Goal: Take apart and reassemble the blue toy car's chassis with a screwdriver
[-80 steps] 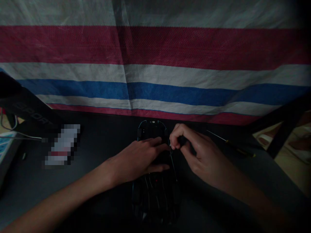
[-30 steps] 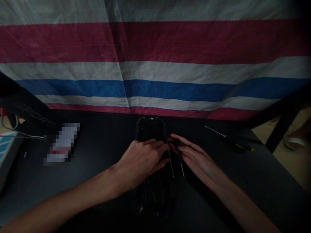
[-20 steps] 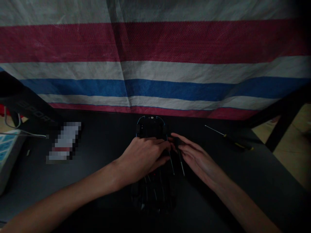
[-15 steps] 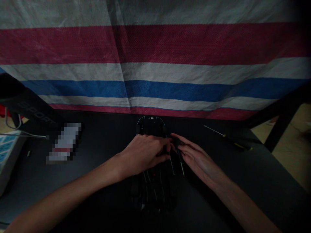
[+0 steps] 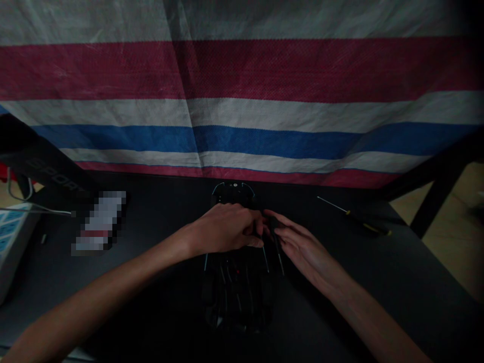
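A black toy car (image 5: 236, 297) with thin light-blue edge lines lies lengthwise on the dark table in front of me. My left hand (image 5: 227, 228) reaches across its middle, fingers curled and thumb bent in at the car's right side; what they pinch, if anything, is hidden. Along that same side, my right hand (image 5: 295, 237) grips a thin dark piece (image 5: 277, 241) with a pale line down its lower part. Its exact kind is too dark to tell. The fingertips of both hands nearly meet.
To the right lies a screwdriver (image 5: 363, 222) with a black and yellow handle. A pixelated phone-like object (image 5: 101, 219) is on the left, near a white and blue box (image 5: 15, 232) and a cable. A striped sheet (image 5: 242, 70) hangs behind the table.
My left hand has lifted slightly away from me, uncovering more of the car's middle. The thin dark piece in my right hand has shifted slightly left. Other things look the same.
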Action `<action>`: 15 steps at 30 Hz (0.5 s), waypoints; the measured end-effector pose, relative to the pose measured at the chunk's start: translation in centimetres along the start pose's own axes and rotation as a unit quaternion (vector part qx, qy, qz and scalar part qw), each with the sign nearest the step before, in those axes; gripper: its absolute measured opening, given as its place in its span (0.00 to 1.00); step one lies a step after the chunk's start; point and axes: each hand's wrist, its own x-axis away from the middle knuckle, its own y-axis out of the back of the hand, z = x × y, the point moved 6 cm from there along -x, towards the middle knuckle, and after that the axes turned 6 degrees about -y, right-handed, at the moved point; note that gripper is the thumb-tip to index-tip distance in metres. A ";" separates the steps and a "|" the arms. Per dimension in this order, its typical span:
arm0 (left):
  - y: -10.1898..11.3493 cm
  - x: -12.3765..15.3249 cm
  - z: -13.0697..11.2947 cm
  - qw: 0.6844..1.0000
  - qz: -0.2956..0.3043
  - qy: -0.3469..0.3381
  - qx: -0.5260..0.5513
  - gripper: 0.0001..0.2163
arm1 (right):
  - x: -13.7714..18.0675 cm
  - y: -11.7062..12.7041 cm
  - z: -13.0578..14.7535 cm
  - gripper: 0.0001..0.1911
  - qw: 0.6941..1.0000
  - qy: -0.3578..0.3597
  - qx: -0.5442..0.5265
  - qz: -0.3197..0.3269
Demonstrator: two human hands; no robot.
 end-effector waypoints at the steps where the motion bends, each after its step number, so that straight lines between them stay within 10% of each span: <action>1: 0.0 0.0 0.0 1.000 0.002 -0.001 0.001 0.09 | 0.0 0.0 0.0 0.23 1.000 -0.001 -0.003 0.000; 9: -0.1 0.5 -0.1 1.000 -0.002 -0.005 0.014 0.05 | 0.1 0.1 0.4 0.21 0.999 0.024 0.029 -0.016; 15: -1.0 1.7 -0.1 0.998 -0.050 -0.006 0.025 0.11 | 1.4 1.6 5.1 0.13 0.942 0.205 0.239 -0.119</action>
